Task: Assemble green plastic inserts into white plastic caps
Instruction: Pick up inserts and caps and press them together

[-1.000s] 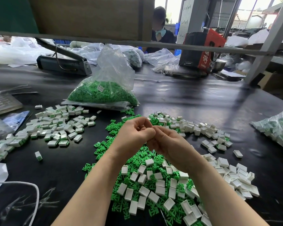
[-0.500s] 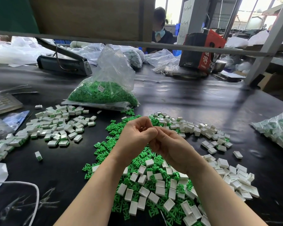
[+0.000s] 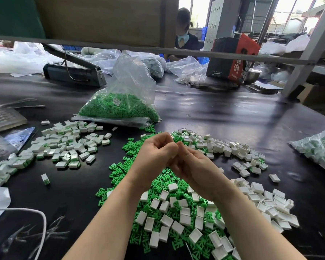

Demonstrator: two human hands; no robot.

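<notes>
My left hand (image 3: 154, 156) and my right hand (image 3: 197, 169) meet knuckle to knuckle above the table, fingers curled inward. Together they pinch a small part between the fingertips. It is almost fully hidden, with only a pale sliver showing, so I cannot tell cap from insert. Below my wrists lies a heap of loose green inserts (image 3: 158, 186) mixed with empty white caps (image 3: 184, 218). More empty caps (image 3: 223, 147) spread out to the right. A pile of caps with green inserts fitted (image 3: 64, 147) lies at the left.
A clear bag of green inserts (image 3: 120, 107) stands behind the piles. Another bag of parts (image 3: 319, 147) sits at the right edge. A heat sealer (image 3: 73, 72) and a red-black box (image 3: 233, 59) stand at the back, where a person sits. A white cable (image 3: 36, 216) lies near left.
Both hands stay pressed together in the same spot. The fingers have shifted only slightly as they work the hidden part.
</notes>
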